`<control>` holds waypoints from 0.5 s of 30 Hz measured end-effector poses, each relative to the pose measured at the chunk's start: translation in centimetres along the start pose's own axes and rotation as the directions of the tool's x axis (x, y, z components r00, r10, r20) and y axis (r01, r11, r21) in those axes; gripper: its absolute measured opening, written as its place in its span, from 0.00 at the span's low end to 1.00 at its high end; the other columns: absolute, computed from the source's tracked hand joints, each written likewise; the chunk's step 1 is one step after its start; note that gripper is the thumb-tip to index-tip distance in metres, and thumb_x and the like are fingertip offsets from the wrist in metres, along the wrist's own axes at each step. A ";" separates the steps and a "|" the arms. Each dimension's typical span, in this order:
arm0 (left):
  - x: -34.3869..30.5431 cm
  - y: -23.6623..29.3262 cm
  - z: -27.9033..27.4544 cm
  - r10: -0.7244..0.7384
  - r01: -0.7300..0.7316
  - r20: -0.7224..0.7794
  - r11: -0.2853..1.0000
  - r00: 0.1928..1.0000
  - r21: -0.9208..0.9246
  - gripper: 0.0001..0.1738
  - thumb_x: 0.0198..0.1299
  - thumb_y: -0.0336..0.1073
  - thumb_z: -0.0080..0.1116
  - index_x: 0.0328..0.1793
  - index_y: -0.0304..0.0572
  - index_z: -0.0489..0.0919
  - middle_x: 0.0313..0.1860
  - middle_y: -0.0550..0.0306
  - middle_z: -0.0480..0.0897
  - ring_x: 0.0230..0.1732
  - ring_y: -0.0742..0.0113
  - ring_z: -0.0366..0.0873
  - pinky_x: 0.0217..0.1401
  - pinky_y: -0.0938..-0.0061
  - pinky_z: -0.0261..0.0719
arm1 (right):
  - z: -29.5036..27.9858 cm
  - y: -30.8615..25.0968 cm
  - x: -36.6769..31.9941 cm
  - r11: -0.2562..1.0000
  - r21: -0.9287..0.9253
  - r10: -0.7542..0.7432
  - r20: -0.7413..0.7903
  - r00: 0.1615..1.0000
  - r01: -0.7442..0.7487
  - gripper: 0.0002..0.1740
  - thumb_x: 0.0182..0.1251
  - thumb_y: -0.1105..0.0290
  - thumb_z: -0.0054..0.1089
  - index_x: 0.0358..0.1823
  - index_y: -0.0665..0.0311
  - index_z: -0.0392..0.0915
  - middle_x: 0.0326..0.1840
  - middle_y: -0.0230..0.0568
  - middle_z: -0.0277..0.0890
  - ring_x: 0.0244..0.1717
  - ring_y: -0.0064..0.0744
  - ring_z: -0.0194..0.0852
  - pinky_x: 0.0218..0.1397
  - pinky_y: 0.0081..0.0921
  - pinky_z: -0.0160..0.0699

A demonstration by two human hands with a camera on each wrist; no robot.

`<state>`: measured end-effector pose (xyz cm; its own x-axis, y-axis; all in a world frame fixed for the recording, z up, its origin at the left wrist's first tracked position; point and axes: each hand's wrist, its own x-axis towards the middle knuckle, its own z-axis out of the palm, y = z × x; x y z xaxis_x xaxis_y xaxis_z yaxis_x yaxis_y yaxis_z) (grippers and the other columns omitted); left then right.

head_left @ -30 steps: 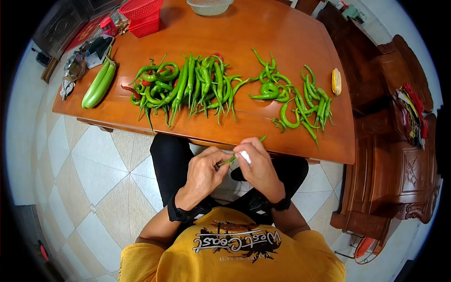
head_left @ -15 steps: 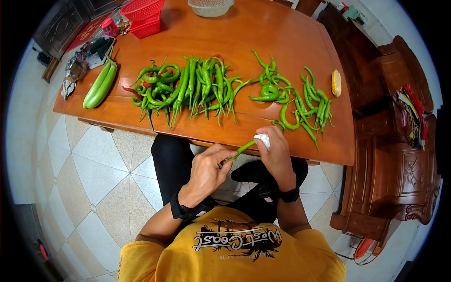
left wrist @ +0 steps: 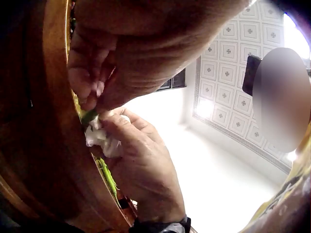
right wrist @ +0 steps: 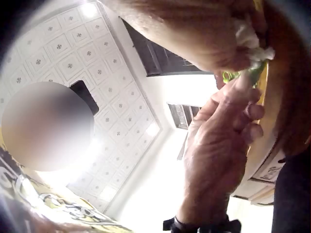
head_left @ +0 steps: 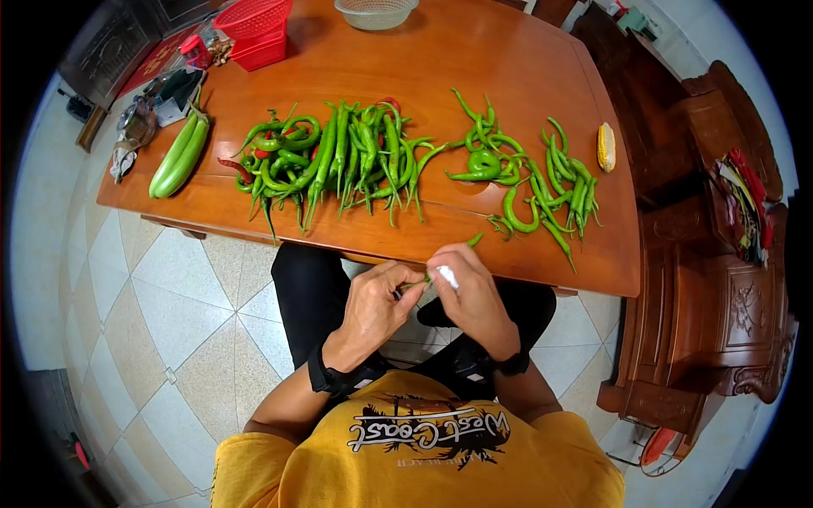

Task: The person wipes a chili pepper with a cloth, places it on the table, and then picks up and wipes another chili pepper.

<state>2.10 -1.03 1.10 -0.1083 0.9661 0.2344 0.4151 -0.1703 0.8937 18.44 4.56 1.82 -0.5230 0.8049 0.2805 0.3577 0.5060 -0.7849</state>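
In the head view the left hand (head_left: 373, 306) pinches one end of a green pepper (head_left: 476, 240) just off the table's front edge. Close beside it, the right hand (head_left: 472, 298) wraps a crumpled white tissue (head_left: 447, 275) round the same pepper, whose other end sticks out past the fingers. Most of the pepper is hidden by the hands. The left wrist view shows the tissue (left wrist: 108, 141) against the right hand's fingers. A large pile of green peppers (head_left: 343, 157), with a few red ones, lies on the table; a smaller group (head_left: 582, 182) lies to the right.
On the table (head_left: 406, 241), two pale green long vegetables (head_left: 180, 157) lie at the left and a corn cob (head_left: 606, 148) at the right. Red baskets (head_left: 254, 34) and a pale colander (head_left: 377, 12) stand at the back. Carved wooden furniture (head_left: 716, 296) stands at the right.
The right hand with the tissue moved away along the pepper to the upper right, then came back beside the left hand. The left hand has barely moved.
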 end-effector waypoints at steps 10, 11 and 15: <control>0.0 -0.1 -0.3 -0.001 0.001 0.003 0.998 1.000 0.066 0.07 0.53 0.25 0.71 0.35 0.30 0.84 0.26 0.53 0.81 0.22 0.69 0.78 0.25 0.77 0.74 | -2.0 2.3 0.9 0.982 -0.172 0.042 -0.180 0.983 -0.073 0.13 0.61 0.80 0.61 0.46 0.68 0.74 0.45 0.51 0.72 0.46 0.54 0.75 0.49 0.36 0.74; 0.0 -0.2 -0.3 0.000 0.000 0.005 0.998 1.000 0.068 0.07 0.53 0.25 0.71 0.35 0.30 0.83 0.26 0.53 0.81 0.22 0.69 0.78 0.25 0.77 0.73 | -2.3 2.7 1.0 0.981 -0.178 0.048 -0.187 0.981 -0.082 0.12 0.60 0.80 0.62 0.46 0.68 0.74 0.44 0.51 0.73 0.45 0.53 0.75 0.48 0.37 0.74; 0.1 -0.2 -0.1 0.018 -0.017 -0.004 0.997 1.000 0.070 0.06 0.53 0.25 0.71 0.34 0.30 0.83 0.26 0.53 0.81 0.22 0.69 0.77 0.24 0.77 0.73 | -2.3 2.7 1.1 0.985 -0.167 0.019 -0.195 0.981 -0.052 0.10 0.60 0.79 0.63 0.43 0.69 0.75 0.41 0.50 0.75 0.43 0.52 0.76 0.47 0.36 0.75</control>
<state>1.95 -0.94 1.00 -0.1047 0.9621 0.2517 0.4792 -0.1729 0.8605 20.63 7.53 1.27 -0.3549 0.8593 0.3682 0.5089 0.5080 -0.6950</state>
